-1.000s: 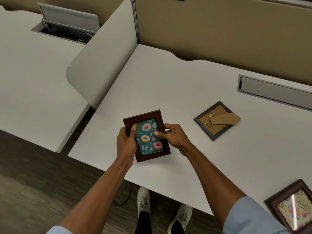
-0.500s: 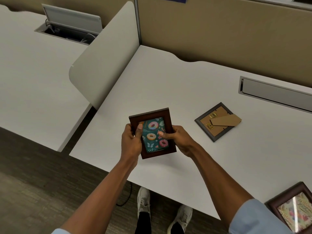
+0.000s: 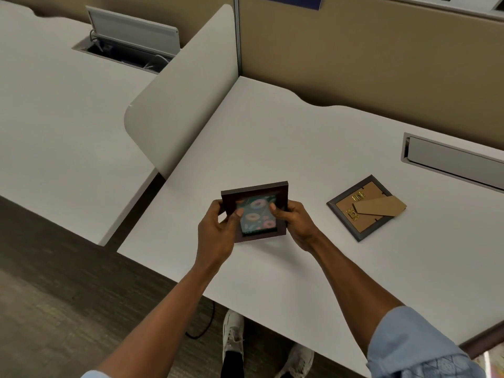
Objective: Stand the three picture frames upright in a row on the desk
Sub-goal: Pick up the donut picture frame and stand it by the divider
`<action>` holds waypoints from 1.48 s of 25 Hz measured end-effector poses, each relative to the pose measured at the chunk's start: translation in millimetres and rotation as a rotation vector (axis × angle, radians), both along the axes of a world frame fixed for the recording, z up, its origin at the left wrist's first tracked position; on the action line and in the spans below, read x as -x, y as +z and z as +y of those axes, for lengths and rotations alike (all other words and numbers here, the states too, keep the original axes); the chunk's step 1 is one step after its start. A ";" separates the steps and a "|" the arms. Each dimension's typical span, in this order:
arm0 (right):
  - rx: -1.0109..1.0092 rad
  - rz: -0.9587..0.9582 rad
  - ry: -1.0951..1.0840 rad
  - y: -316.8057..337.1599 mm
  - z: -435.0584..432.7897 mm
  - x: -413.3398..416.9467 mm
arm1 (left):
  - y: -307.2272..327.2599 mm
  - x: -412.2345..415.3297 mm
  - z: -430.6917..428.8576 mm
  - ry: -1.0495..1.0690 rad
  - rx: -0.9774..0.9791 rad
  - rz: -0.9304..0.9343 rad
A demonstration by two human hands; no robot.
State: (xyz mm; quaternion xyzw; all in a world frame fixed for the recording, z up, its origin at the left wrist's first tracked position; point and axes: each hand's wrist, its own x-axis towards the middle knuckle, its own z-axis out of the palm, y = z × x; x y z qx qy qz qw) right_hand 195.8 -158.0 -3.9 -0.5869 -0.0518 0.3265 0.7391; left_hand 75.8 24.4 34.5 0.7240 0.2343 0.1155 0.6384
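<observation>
A dark brown frame with a doughnut picture (image 3: 255, 214) is held above the white desk (image 3: 286, 137), its top tipped away from me. My left hand (image 3: 216, 236) grips its left side and my right hand (image 3: 296, 225) grips its right side, thumbs on the glass. A grey frame (image 3: 364, 208) lies face down to the right, its cardboard stand folded out across the back. A third brown frame (image 3: 485, 342) shows only as a corner at the bottom right, mostly hidden by my blue sleeve.
A curved white divider panel (image 3: 180, 105) stands along the desk's left side. A closed cable hatch (image 3: 452, 162) is set in the desk at the right. The tan partition wall (image 3: 381, 55) runs behind. The neighbouring desk (image 3: 54, 126) has an open cable hatch.
Both hands have carried the doughnut frame a little forward over the desk and tipped it more upright, so its top edge now shows. The grey frame has not moved.
</observation>
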 end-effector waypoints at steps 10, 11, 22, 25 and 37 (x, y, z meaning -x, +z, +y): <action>-0.051 0.058 0.016 -18.6 63.8 -75.3 | -79.4 6.8 54.5 -0.347 -0.782 0.465; -0.055 0.056 0.023 -17.2 72.9 -83.1 | -84.6 5.6 60.8 -0.350 -0.845 0.487; -0.025 -0.005 0.139 -19.2 165.7 -147.2 | -114.1 -12.4 122.9 -0.229 -1.055 0.425; -0.042 0.010 0.148 -21.5 180.8 -164.9 | -118.3 -12.6 125.4 -0.182 -1.046 0.413; -0.034 0.016 0.198 -26.1 209.8 -192.8 | -122.1 -13.8 129.5 -0.151 -1.046 0.429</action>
